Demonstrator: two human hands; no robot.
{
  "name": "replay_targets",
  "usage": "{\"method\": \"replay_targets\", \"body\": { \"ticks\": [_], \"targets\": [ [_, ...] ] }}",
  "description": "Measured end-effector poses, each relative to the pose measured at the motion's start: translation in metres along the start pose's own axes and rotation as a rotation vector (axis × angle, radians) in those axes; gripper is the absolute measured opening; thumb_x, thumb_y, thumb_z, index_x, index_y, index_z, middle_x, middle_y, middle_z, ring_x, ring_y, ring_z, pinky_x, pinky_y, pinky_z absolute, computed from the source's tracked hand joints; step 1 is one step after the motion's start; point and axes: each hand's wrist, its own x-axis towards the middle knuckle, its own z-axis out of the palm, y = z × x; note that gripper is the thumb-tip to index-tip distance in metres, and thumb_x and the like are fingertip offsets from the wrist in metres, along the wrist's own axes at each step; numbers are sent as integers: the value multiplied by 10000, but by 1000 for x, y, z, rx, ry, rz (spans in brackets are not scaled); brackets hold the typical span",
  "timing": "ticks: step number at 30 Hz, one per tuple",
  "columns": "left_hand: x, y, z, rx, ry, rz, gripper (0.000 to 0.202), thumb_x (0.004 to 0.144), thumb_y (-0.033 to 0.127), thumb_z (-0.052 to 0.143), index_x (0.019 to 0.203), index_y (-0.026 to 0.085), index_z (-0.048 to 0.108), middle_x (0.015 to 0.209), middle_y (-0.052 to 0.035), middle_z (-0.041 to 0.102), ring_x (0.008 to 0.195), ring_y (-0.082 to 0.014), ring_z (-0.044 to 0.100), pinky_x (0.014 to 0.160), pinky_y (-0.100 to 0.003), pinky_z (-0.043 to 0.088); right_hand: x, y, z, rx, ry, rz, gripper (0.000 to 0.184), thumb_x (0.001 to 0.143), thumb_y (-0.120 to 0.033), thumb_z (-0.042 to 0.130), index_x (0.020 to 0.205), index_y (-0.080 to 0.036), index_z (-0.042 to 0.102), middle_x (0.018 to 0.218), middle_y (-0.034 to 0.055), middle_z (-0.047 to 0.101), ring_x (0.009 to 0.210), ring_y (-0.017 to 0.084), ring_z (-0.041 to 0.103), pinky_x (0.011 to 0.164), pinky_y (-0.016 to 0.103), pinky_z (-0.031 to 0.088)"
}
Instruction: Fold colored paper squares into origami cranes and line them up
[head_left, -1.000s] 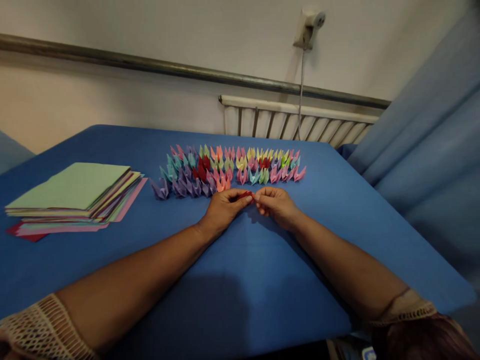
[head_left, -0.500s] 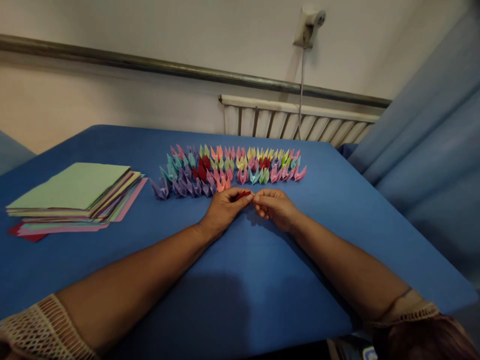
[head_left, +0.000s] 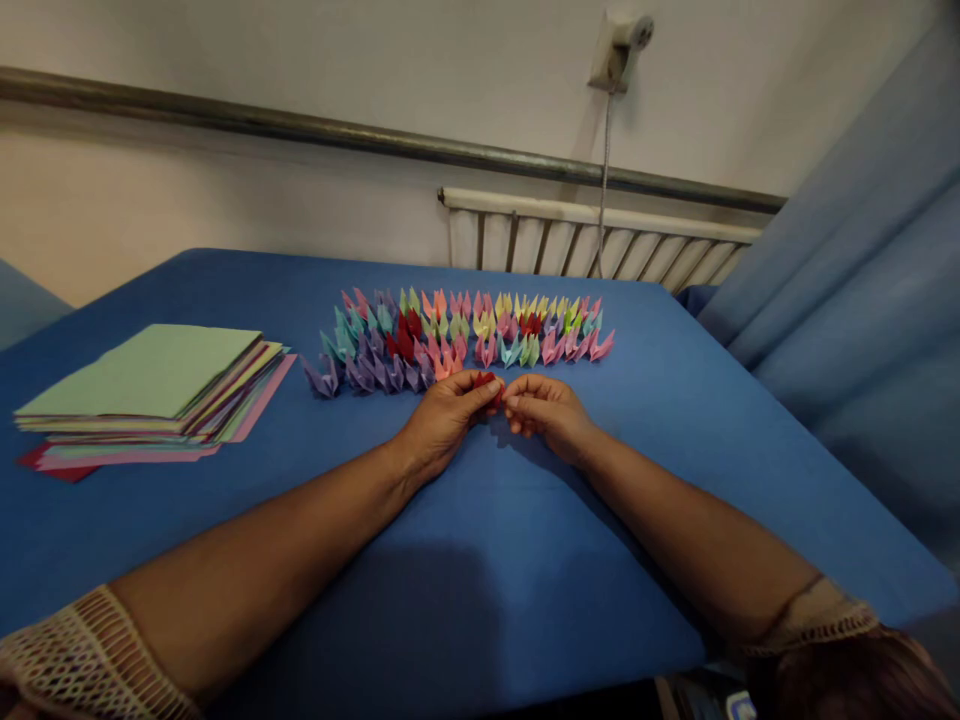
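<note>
Between my two hands is a small piece of folded red paper (head_left: 484, 380), mostly covered by the fingers. My left hand (head_left: 448, 412) pinches it between thumb and fingers. At its right edge, the thumb and forefinger of my right hand (head_left: 546, 408) are closed on the paper, the other fingers curled. Just beyond the hands stand rows of origami cranes (head_left: 401, 372) in purple, pink, red, teal, green and yellow. Both forearms rest low over the blue table cover (head_left: 465, 520).
A stack of coloured paper sheets (head_left: 142, 375), pale green on top, lies on the left. Behind the table are a radiator (head_left: 547, 240), a metal pipe (head_left: 337, 135) and a wall socket (head_left: 616, 58) with a hanging cord. A blue curtain (head_left: 862, 230) hangs on the right.
More of the red paper shows above my left thumb, and it has turned more upright. Both hands have stayed in nearly the same place.
</note>
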Motion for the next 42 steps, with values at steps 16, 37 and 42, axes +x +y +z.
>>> {"method": "replay_targets", "body": {
  "ticks": [16, 37, 42],
  "targets": [
    [-2, -2, 3, -31, -3, 14, 226, 674, 296, 797, 786, 150, 665, 754, 0, 636, 708, -113, 582, 730, -264, 459, -3, 13, 7, -312, 188, -306, 180, 819, -377, 631, 762, -210, 592, 649, -23, 623, 543, 110, 568, 550, 250, 452],
    [-2, -2, 3, -26, 47, -11, 180, 676, 254, 772, 736, 133, 654, 691, 7, 620, 645, -98, 567, 689, -248, 442, -2, 10, 11, -195, 128, -205, 176, 724, -355, 682, 764, -206, 597, 658, -31, 618, 531, 94, 554, 531, 242, 478],
    [-2, -2, 4, -28, 47, -10, 189, 679, 266, 776, 735, 133, 654, 712, 6, 627, 678, -104, 576, 721, -256, 449, -2, 14, 12, -215, 153, -224, 191, 734, -366, 693, 788, -203, 609, 681, -21, 634, 546, 103, 570, 550, 252, 487]
  ]
}}
